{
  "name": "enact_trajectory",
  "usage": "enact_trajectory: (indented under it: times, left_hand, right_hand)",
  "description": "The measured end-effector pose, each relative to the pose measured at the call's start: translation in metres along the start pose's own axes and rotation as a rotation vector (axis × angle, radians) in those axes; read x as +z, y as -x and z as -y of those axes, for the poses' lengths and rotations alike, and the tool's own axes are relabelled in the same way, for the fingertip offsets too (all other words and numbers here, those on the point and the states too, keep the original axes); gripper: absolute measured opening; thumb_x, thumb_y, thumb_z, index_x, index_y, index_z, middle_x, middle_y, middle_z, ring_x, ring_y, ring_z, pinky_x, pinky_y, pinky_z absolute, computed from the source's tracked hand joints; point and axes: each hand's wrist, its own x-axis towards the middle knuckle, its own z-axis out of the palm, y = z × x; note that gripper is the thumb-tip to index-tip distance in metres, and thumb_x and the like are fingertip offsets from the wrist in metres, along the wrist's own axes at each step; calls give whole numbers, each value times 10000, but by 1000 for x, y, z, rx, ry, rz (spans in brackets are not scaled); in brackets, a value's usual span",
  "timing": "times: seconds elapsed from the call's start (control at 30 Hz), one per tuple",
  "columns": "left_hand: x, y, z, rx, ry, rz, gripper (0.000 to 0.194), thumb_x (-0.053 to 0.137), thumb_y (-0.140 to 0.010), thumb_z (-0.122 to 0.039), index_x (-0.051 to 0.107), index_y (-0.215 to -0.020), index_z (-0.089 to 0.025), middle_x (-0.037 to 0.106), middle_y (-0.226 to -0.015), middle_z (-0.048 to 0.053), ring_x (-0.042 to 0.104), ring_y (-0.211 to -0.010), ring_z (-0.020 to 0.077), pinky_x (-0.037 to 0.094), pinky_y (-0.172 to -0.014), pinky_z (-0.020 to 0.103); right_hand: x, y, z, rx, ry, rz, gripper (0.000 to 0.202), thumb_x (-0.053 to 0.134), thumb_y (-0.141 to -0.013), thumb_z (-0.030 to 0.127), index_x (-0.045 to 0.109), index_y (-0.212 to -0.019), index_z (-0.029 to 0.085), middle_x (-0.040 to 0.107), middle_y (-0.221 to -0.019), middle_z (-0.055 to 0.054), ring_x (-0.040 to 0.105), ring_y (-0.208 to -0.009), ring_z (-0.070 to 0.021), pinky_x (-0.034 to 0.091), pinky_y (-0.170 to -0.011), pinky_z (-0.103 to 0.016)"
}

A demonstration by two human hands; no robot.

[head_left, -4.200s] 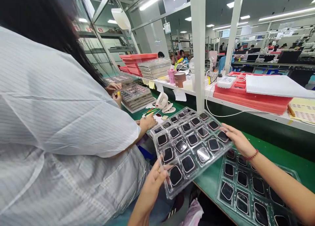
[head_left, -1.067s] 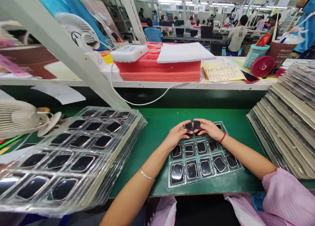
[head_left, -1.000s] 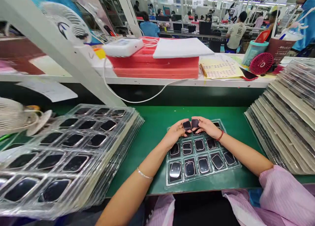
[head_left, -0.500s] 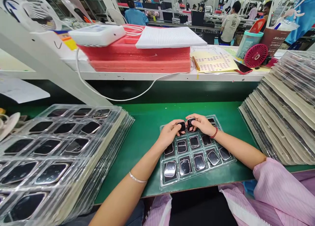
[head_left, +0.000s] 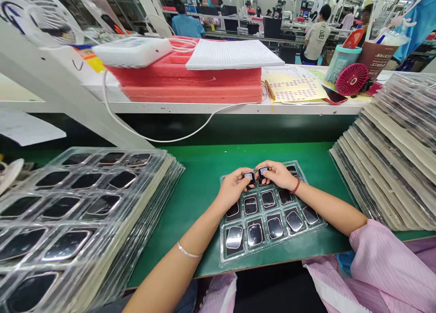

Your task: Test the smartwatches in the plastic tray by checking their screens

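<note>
Over the far side of a clear plastic tray (head_left: pixel 272 253), my left hand (head_left: pixel 234 186) pinches a dark smartwatch face (head_left: pixel 249 176) with rounded corners between thumb and fingers. Close beside it, my right hand (head_left: pixel 276 174) grips a second watch face (head_left: pixel 262 173) the same way. Both held pieces show pale reflections or patterns on their dark fronts. Beneath and nearer me, several similar watch faces, such as one (head_left: pixel 275 226), lie in the tray's compartments. My hands hide part of the tray's back row.
Stacked trays of watch faces (head_left: pixel 81 181) stand on the left of the green table (head_left: pixel 197 167). Another tall tray stack (head_left: pixel 384 167) leans at right. A white shelf (head_left: pixel 190 108) behind holds red foam (head_left: pixel 194 86), a notebook (head_left: pixel 235 54) and a phone (head_left: pixel 334 96). People work in the background.
Both held watch faces have tilted slightly, and light patterns now show on their fronts where they looked mostly black. The whole view has shifted a little; my hands stay close together.
</note>
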Motion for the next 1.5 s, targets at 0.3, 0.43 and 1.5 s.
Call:
enact_trajectory:
  times: [0.3, 0.43, 1.5]
  left_hand:
    - [1, 0, 1, 27, -11, -34, 321, 708, -742, -372, 662, -981, -163, 735, -849, 52, 680, -629, 158, 439, -507, 223]
    - [1, 0, 1, 38, -16, -28, 282, 691, -760, -336, 664, -987, -171, 727, -830, 39, 675, -633, 150, 441, -504, 216]
    - [6, -1, 8, 113, 5, -36, 467, 617, -661, -113, 570, -1119, -195, 671, -1086, 57, 637, -1026, 202, 503, -871, 312]
  right_hand:
    - [1, 1, 1, -11, 12, -19, 241, 641, -845, 264, 608, -1056, 153, 726, -887, -47, 664, -585, -91, 554, -545, -199]
    - [1, 1, 1, -11, 21, -25, 231, 640, -842, 259, 617, -1046, 155, 730, -885, -48, 663, -580, -86, 550, -537, -189]
    - [0, 0, -2, -136, 170, -21, 460, 541, -721, 74, 533, -1171, 172, 660, -1023, -53, 604, -722, -117, 511, -589, -211]
